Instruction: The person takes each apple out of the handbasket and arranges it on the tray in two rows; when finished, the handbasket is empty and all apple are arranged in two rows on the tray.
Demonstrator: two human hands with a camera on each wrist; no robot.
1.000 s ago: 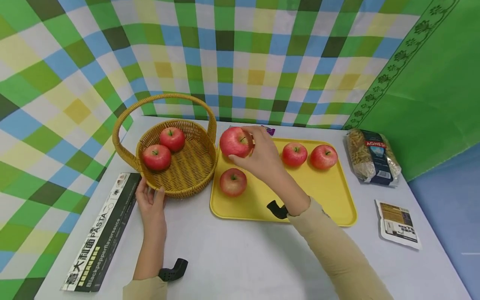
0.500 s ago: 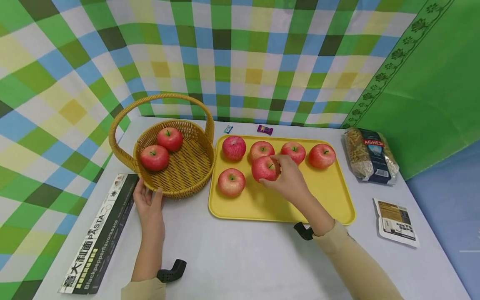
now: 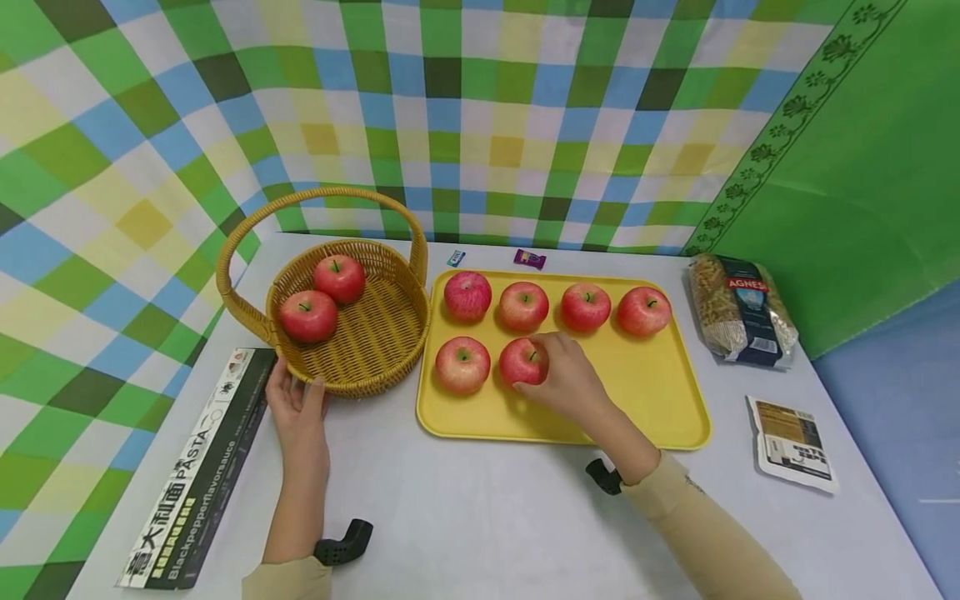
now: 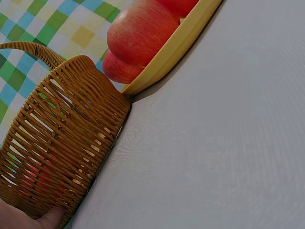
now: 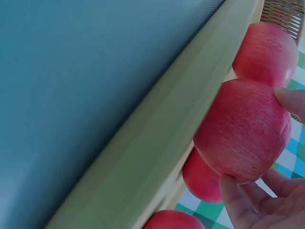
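Observation:
In the head view my right hand [image 3: 566,375] holds a red apple [image 3: 522,362] low over the front of the yellow tray [image 3: 622,408]. Thumb and fingertips sit on opposite sides of this apple [image 5: 245,129] in the right wrist view. Left of it lies a paler apple [image 3: 462,367], and a row of several apples [image 3: 585,308] lines the tray's back. My left hand [image 3: 297,404] rests against the outer front wall of the wicker basket [image 3: 375,385], thumb apart from the fingers. Inside the basket are two red apples [image 3: 309,317], toward its left side.
A long pasta box [image 3: 198,467] lies left of the basket. To the tray's right are a bag of pasta [image 3: 744,311] and a white-edged pouch [image 3: 793,444]. Two small wrapped packets [image 3: 530,259] lie behind the tray. Checked cloth [image 3: 465,125] hangs at the back.
My right hand moved from near the basket's right side to the tray's front, bringing the apple down beside the paler one. The left hand stays at the basket.

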